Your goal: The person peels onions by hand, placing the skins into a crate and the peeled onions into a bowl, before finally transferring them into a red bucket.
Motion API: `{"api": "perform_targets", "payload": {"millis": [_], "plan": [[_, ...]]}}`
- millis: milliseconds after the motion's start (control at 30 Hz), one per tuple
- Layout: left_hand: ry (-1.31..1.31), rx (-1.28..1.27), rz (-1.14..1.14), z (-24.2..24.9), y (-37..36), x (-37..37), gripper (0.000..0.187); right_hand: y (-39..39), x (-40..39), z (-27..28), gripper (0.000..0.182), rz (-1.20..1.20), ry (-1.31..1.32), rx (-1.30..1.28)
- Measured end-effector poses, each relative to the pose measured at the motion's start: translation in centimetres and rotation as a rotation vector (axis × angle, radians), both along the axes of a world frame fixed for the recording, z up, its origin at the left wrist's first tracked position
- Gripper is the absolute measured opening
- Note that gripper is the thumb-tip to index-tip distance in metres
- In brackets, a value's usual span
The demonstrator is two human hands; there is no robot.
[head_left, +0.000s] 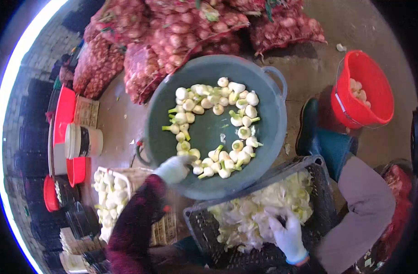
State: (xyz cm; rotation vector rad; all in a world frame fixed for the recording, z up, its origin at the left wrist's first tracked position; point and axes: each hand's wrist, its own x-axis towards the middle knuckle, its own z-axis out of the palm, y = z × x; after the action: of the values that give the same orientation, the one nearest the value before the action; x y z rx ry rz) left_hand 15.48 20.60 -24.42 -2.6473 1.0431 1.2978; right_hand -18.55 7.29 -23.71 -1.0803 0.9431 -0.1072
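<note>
**Close quarters, and little margin!**

Here's the left hand [175,169], gloved, over the near-left rim of the grey-green tub [209,132], fingers partly extended beside the white bulbs [244,132], which form a rough ring inside; whether they grip one, I can't tell. Nearer and right, the right hand [286,233] dips into the peelings [284,189] in the black crate [325,171], fingers loosely curled; any hold on a peel is unclear. The danger? A careless left sweep could scatter that ring, and a bumped crate might spill peelings.
</note>
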Motion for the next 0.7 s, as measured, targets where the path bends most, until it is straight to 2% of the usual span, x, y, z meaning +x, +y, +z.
{"api": "perform_targets", "payload": {"millis": [33, 100, 167, 233, 267, 300, 333, 400, 467, 500, 533, 600, 633, 700], "plan": [[-0.086, 0.036, -0.098, -4.7, 0.2, 0.4, 0.041, -0.2, -0.5, -1.1, 0.019, 0.030, 0.011, -0.021], [-0.048, 0.201, -0.129, -12.0, 1.5, 1.3, 0.046, -0.9, 0.0, -0.5, 0.019, 0.002, 0.050, 0.048], [-0.099, 0.208, -0.129, -14.3, 2.5, 1.1, 0.054, -1.3, 0.4, -0.5, 0.020, 0.012, 0.061, 0.088], [-0.023, 0.280, -0.166, -13.0, 2.4, 2.1, 0.051, -1.3, 0.7, -0.7, 0.020, 0.015, 0.048, 0.069], [0.039, 0.349, -0.193, -11.7, 2.8, 2.5, 0.048, -1.2, 0.8, -0.6, 0.019, 0.026, 0.021, 0.046], [0.038, 0.233, -0.223, -10.3, 3.8, 2.6, 0.057, -1.1, 0.8, -0.5, 0.019, 0.026, 0.010, 0.041], [0.025, 0.229, -0.224, -8.6, 4.1, 2.3, 0.057, -1.1, 0.6, -0.4, 0.019, 0.024, -0.001, 0.044], [0.152, -0.263, 0.380, -3.9, 4.5, 1.5, 0.057, -0.4, -0.1, -0.2, 0.019, 0.009, -0.031, 0.050], [0.336, -0.591, 0.615, 2.1, 3.6, -0.8, 0.059, 0.1, -0.7, 0.1, 0.018, 0.061, -0.135, 0.035], [0.457, -0.671, 0.712, 5.7, 3.0, -2.5, 0.065, 0.1, -0.7, 1.1, 0.017, 0.061, -0.170, 0.075], [0.445, -0.742, 0.733, 8.5, 2.8, -4.3, 0.063, 0.3, -0.9, 1.8, 0.017, 0.056, -0.197, 0.064], [0.233, -0.734, 0.722, 13.9, 2.1, -7.9, 0.043, 1.0, -1.2, 2.7, 0.016, 0.036, -0.180, 0.178], [0.210, -0.751, 0.724, 15.8, 2.3, -9.7, 0.043, 1.1, -1.3, 3.7, 0.016, 0.038, -0.180, 0.181], [0.151, -0.684, 0.764, 18.8, 3.3, -13.4, 0.028, 1.7, -1.7, 4.6, 0.015, 0.078, -0.208, 0.080]]}}
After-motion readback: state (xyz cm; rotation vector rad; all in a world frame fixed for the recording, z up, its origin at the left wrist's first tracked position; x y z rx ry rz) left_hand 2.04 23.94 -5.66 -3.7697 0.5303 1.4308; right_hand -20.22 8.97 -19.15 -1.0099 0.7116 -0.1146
